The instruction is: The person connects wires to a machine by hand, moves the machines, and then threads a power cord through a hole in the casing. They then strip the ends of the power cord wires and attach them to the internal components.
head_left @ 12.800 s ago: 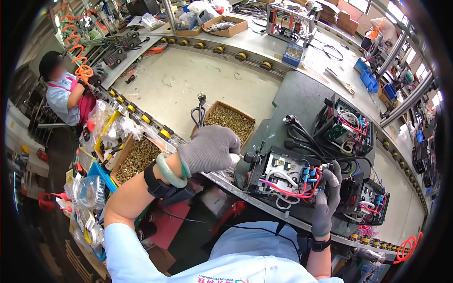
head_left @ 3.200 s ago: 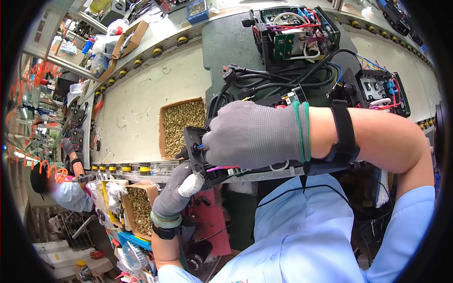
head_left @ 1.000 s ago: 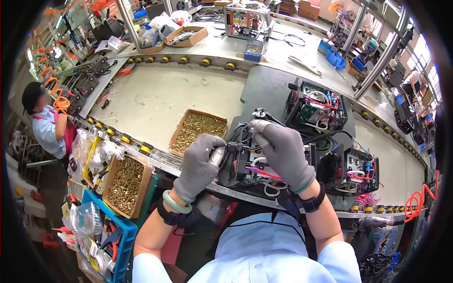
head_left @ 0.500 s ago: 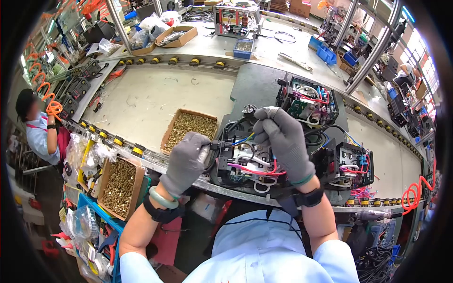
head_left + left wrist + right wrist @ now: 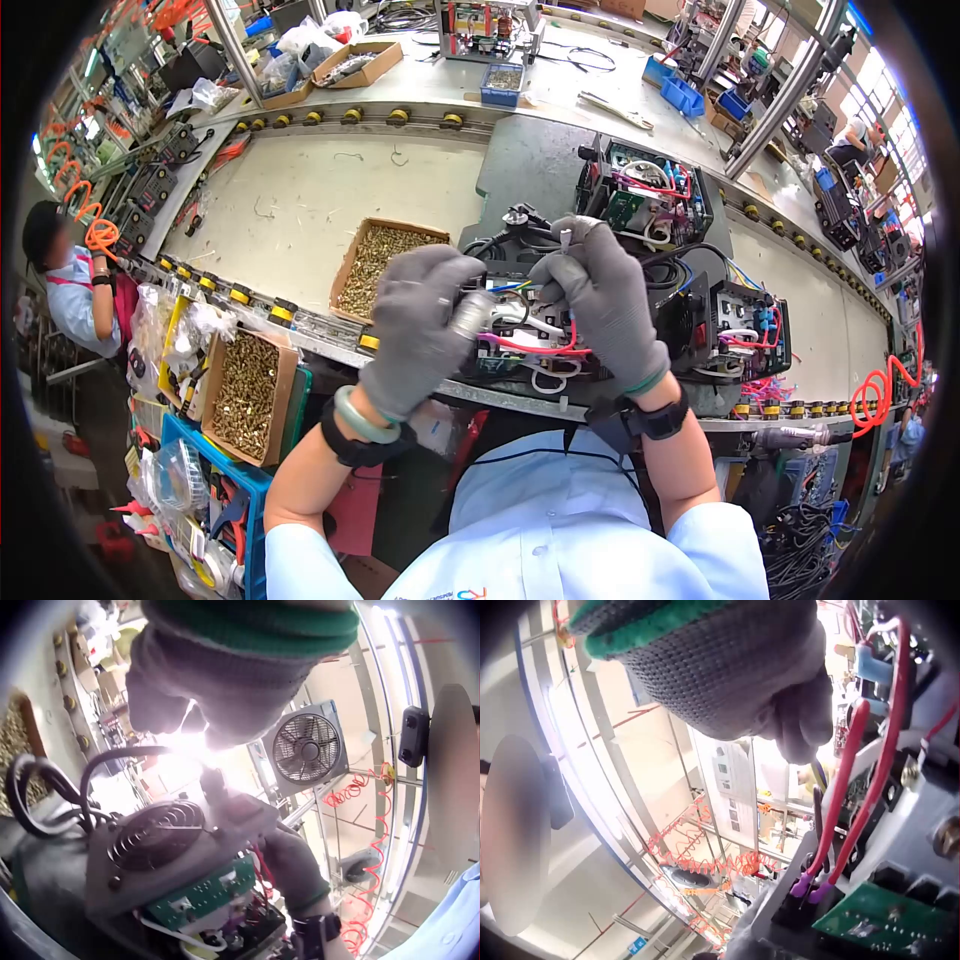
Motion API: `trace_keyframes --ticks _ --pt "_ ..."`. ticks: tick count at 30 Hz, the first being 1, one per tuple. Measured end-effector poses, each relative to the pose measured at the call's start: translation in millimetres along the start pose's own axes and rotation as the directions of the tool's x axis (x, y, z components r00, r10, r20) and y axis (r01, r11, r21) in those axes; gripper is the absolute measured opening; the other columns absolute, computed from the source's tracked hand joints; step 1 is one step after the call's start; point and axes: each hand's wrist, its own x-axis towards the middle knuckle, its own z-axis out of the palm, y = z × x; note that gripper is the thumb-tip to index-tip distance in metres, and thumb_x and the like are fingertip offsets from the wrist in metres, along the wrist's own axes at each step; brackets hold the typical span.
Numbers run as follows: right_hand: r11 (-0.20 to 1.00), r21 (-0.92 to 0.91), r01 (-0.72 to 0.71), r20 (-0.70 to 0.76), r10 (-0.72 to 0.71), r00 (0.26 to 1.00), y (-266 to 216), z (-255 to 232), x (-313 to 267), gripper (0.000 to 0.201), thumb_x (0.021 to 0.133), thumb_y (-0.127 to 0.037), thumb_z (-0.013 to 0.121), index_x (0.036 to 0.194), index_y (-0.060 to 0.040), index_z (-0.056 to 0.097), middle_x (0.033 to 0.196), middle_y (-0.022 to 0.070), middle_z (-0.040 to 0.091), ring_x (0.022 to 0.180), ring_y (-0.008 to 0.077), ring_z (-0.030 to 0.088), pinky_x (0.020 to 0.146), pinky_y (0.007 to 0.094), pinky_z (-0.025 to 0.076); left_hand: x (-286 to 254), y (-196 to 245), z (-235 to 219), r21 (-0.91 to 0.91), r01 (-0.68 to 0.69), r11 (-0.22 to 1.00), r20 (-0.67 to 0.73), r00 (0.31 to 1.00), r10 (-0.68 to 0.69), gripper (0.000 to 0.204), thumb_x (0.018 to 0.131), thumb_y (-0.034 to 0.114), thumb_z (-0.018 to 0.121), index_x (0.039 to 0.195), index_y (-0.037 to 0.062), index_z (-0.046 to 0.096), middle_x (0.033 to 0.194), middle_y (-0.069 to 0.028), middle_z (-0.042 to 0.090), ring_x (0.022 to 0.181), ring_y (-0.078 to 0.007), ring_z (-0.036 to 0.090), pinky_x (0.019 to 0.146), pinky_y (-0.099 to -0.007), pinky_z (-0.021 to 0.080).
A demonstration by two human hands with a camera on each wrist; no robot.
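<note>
An uncovered electrical unit [image 5: 545, 328] with pink wires sits on the dark board before me. The left wrist view shows its fan panel [image 5: 154, 836] and green circuit board [image 5: 206, 889]. A black power cord [image 5: 124, 752] loops into a fitting [image 5: 214, 782] on that panel. My left hand [image 5: 420, 330], in a grey glove, is just above this fitting, thumb and bent fingers apart, partly lost in glare. My right hand [image 5: 608, 305], gloved too, is over the unit and pinches a thin wire [image 5: 820, 776]; a small pale tip [image 5: 566, 238] shows at its fingers.
Two similar units stand behind [image 5: 655, 195] and to the right [image 5: 745, 330]. A cardboard box [image 5: 350, 262] of small brass-coloured parts is at my left, another box [image 5: 282, 400] nearer. A blue crate [image 5: 256, 500] holds tools. A person [image 5: 82, 290] works at far left.
Over the last half second my left hand has come up off the cord's fitting and swung right. My right hand keeps its pinch. Around three seconds ago my right arm lay across the unit.
</note>
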Motion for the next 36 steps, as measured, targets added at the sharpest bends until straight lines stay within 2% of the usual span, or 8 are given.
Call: trace_keyframes --ticks 9,11,17,23,26,29,33,36 --pt "0.986 0.004 0.168 -0.118 -0.166 0.979 11.4 3.2 -18.9 0.010 0.087 0.002 0.065 0.097 -0.0009 0.065 0.086 0.0108 0.072 0.075 0.0200 0.072 0.069 0.0293 0.056 33.9 26.1 20.2 0.137 -0.008 0.991 0.336 0.941 -0.039 0.018 0.080 0.023 0.075 0.091 0.0089 0.074 0.087 -0.0105 0.067 0.085 -0.0292 0.065 0.081 -0.0431 0.047" --pt "0.939 -0.131 0.317 -0.168 -0.336 0.927 16.8 -2.2 -22.0 0.013 0.084 0.004 0.066 0.096 -0.0011 0.068 0.087 0.0110 0.071 0.075 0.0201 0.070 0.070 0.0304 0.055 36.0 20.5 22.9 0.050 -0.029 0.998 0.334 0.942 0.011 0.012 0.082 0.017 0.073 0.088 0.0070 0.073 0.085 -0.0118 0.066 0.084 -0.0297 0.065 0.078 -0.0417 0.049" --pt "0.954 -0.224 0.198 -0.167 -0.238 0.957 15.2 -19.9 -20.5 0.010 0.083 -0.004 0.069 0.093 -0.0034 0.068 0.082 0.0148 0.068 0.075 0.0297 0.069 0.067 0.0361 0.054 31.1 18.2 23.3 -0.200 0.177 0.964 0.164 0.976 -0.145 0.005 0.086 0.004 0.068 0.089 0.0006 0.070 0.084 -0.0122 0.067 0.074 -0.0242 0.066 0.069 -0.0355 0.052" --pt "0.741 -0.524 0.419 0.288 -0.308 0.907 1.5 -26.0 65.0 0.009 0.085 -0.015 0.065 0.091 -0.0091 0.066 0.082 0.0140 0.068 0.079 0.0357 0.068 0.069 0.0441 0.054 10.2 40.5 27.4 0.133 -0.318 0.939 0.296 0.917 0.269 0.015 0.084 0.009 0.067 0.099 0.0111 0.069 0.098 -0.0106 0.069 0.087 -0.0299 0.067 0.079 -0.0431 0.051" --pt "0.594 -0.621 0.511 0.490 -0.215 0.845 -46.6 -2.3 70.9 0.009 0.085 -0.018 0.065 0.092 -0.0117 0.066 0.080 0.0125 0.068 0.077 0.0365 0.068 0.069 0.0453 0.053 3.5 41.2 31.0 0.226 -0.273 0.935 0.291 0.935 0.202 0.015 0.083 0.009 0.066 0.097 0.0109 0.069 0.102 -0.0115 0.068 0.092 -0.0324 0.065 0.081 -0.0449 0.051" --pt "0.673 -0.453 0.585 0.528 -0.325 0.784 -41.6 24.3 38.1 0.013 0.085 -0.024 0.067 0.090 -0.0118 0.066 0.077 0.0105 0.066 0.074 0.0344 0.067 0.066 0.0457 0.052 -14.3 41.9 10.5 0.297 -0.202 0.933 0.533 0.846 0.013 0.016 0.080 0.007 0.067 0.096 0.0079 0.069 0.102 -0.0132 0.066 0.094 -0.0344 0.064 0.081 -0.0458 0.050" --pt "0.740 -0.414 0.531 0.459 -0.334 0.823 -28.1 17.8 3.1 0.015 0.084 -0.026 0.070 0.090 -0.0119 0.066 0.076 0.0093 0.065 0.072 0.0322 0.067 0.062 0.0438 0.052 -21.0 46.5 -35.1 -0.130 -0.217 0.967 0.306 0.919 0.247 0.014 0.083 0.008 0.069 0.097 0.0046 0.068 0.087 -0.0124 0.064 0.072 -0.0316 0.063 0.074 -0.0438 0.052" --pt "0.738 -0.426 0.523 0.382 -0.377 0.844 -13.4 17.8 -12.5 0.016 0.081 -0.024 0.073 0.090 -0.0122 0.067 0.072 0.0088 0.062 0.069 0.0301 0.065 0.059 0.0417 0.050 -22.3 40.4 -55.9 -0.193 0.219 0.957 0.141 0.971 -0.194 0.020 0.081 0.003 0.075 0.099 0.0022 0.067 0.085 -0.0089 0.064 0.070 -0.0179 0.064 0.061 -0.0299 0.051"
